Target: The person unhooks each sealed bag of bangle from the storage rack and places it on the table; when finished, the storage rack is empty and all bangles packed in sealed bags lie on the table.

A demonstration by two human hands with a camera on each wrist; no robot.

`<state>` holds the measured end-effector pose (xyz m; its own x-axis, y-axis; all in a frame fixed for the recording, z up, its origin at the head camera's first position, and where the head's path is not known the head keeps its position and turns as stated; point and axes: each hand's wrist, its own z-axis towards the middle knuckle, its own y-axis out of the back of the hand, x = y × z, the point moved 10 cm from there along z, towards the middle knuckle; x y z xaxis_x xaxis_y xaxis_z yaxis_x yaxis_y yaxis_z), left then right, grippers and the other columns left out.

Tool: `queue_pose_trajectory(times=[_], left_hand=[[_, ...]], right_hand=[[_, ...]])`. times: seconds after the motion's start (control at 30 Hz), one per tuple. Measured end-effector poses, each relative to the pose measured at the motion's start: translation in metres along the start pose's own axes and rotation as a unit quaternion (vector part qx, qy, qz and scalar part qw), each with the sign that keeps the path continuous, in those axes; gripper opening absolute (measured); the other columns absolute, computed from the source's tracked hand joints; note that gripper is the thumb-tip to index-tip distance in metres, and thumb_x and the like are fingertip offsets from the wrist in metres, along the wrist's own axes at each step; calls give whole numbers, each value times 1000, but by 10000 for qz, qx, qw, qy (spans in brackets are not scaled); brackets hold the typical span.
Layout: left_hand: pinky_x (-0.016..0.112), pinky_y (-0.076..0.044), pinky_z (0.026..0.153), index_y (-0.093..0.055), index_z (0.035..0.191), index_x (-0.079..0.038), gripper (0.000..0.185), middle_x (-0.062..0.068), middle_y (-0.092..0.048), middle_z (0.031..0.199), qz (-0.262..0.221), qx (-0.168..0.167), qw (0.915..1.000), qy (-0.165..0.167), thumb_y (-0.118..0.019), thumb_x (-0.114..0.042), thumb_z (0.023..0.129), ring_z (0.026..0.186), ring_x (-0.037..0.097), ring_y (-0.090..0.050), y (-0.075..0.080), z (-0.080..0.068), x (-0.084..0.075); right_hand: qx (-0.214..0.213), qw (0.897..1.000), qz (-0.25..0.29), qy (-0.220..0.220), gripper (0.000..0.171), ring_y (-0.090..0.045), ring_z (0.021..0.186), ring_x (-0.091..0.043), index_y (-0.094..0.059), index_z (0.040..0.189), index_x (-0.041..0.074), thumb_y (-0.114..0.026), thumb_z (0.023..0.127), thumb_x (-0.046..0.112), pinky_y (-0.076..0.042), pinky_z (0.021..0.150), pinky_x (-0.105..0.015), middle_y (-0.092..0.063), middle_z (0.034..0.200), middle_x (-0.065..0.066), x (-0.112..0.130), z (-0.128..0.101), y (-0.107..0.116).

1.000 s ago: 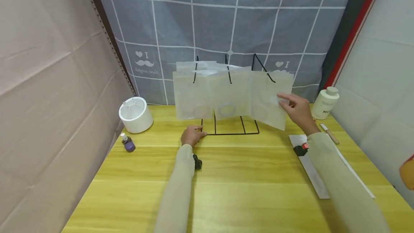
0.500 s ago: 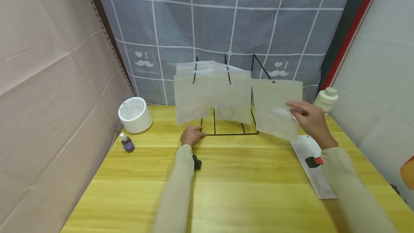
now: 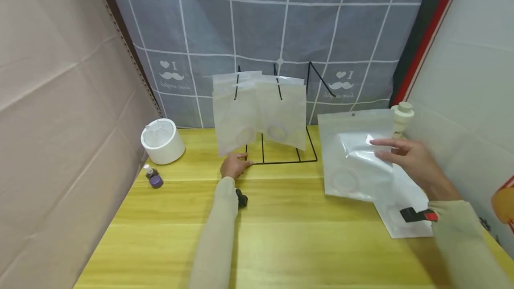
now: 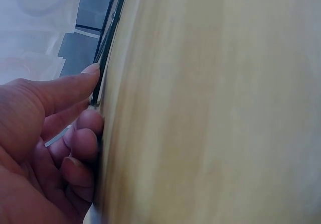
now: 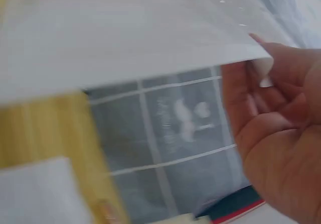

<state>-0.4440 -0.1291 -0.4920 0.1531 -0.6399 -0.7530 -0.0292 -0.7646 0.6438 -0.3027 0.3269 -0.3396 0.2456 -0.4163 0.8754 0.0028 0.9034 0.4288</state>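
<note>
Fingers: right hand (image 3: 413, 159) pinches pouch (image 3: 353, 155), ring inside faint | left hand (image 3: 234, 167) curled on rack base (image 3: 281, 162), grip unclear

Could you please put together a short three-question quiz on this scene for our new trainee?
1. True or false: the right hand holds a translucent pouch clear of the wire rack.
2. How many pouches hang on the rack?
3. What does the left hand touch? A) the white cup B) the rack's base C) the small purple bottle

Key: 1 true; 2 at least two, and a third sheet's top edge shows behind them; 3 B.
</note>
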Motion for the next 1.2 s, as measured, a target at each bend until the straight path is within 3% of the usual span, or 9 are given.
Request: queue_pose_trajectory(times=[0.07, 0.13, 0.2, 0.33, 0.5, 0.67, 0.8, 0.97, 1.2], left_hand=[[26, -30, 41, -70, 131, -27, 44, 4, -70, 59, -1, 10, 10000, 6, -79, -35, 89, 44, 14, -55, 1, 1, -1], [26, -31, 42, -69, 132, -28, 44, 3, -70, 61, 16, 19, 10000, 45, -79, -35, 89, 45, 13, -56, 1, 1, -1], [26, -32, 43, -69, 132, -29, 45, 2, -72, 64, 53, 31, 9999, 83, -79, -35, 89, 46, 13, -57, 0, 1, -1], [27, -34, 44, -69, 133, -27, 45, 2, -76, 74, 81, 54, 9999, 59, -79, -35, 89, 48, 12, -58, 0, 0, -2], [27, -34, 44, -68, 133, -27, 45, 5, -78, 92, 25, 49, 10000, 41, -78, -34, 90, 49, 11, -58, 0, 0, -2], [27, -35, 44, -69, 133, -26, 45, 6, -76, 112, -12, 24, 10000, 41, -78, -34, 90, 50, 12, -59, 1, 0, -2], [27, -34, 44, -69, 133, -27, 45, 7, -76, 113, 3, 40, 10000, 62, -78, -34, 90, 50, 12, -58, 1, -1, -2], [27, -34, 44, -69, 133, -26, 45, 7, -74, 118, 23, 55, 10000, 10, -78, -34, 90, 50, 13, -59, 1, -1, -4], [27, -34, 44, -68, 134, -24, 45, 8, -76, 111, 22, 59, 10000, -28, -77, -33, 90, 50, 12, -58, 1, 0, -3]], right_hand=[[664, 9896, 455, -1192, 36, -66, 80, -9, -69, 131, 19, -70, 96, 15, -56, 69, -27, -70, 106, 12, -38, -6, -16], [1193, 9741, 485, -1856, 39, -66, 92, -11, -67, 134, 15, -71, 96, 18, -58, 76, -31, -68, 119, 0, -70, -11, -31], [1504, 9639, 187, -2188, 44, -62, 102, -13, -65, 135, 8, -73, 94, 21, -57, 81, -31, -63, 131, -14, -95, -15, -44], [1672, 9575, -861, -2188, 45, -53, 110, -17, -67, 130, 0, -75, 92, 22, -51, 80, -30, -54, 142, -25, -125, -15, -56], [1601, 9614, -1524, -1636, 32, -53, 88, -19, -74, 116, 0, -77, 88, 14, -47, 68, -28, -67, 119, -19, -128, -5, -62], [1645, 9584, -2083, -1048, 25, -50, 86, -18, -76, 107, 2, -78, 84, 12, -42, 71, -30, -70, 105, -11, -123, 2, -66], [1709, 9549, -2115, -1193, 28, -48, 89, -21, -74, 110, 3, -79, 85, 15, -40, 76, -35, -68, 104, -11, -129, 2, -66], [1726, 9544, -1950, -1457, 33, -43, 86, -21, -72, 114, 2, -80, 86, 17, -35, 71, -33, -56, 90, -5, -139, 1, -65], [1687, 9579, -1872, -1378, 35, -41, 78, -18, -71, 114, 1, -81, 87, 21, -33, 67, -30, -45, 78, -1, -140, 1, -62]])
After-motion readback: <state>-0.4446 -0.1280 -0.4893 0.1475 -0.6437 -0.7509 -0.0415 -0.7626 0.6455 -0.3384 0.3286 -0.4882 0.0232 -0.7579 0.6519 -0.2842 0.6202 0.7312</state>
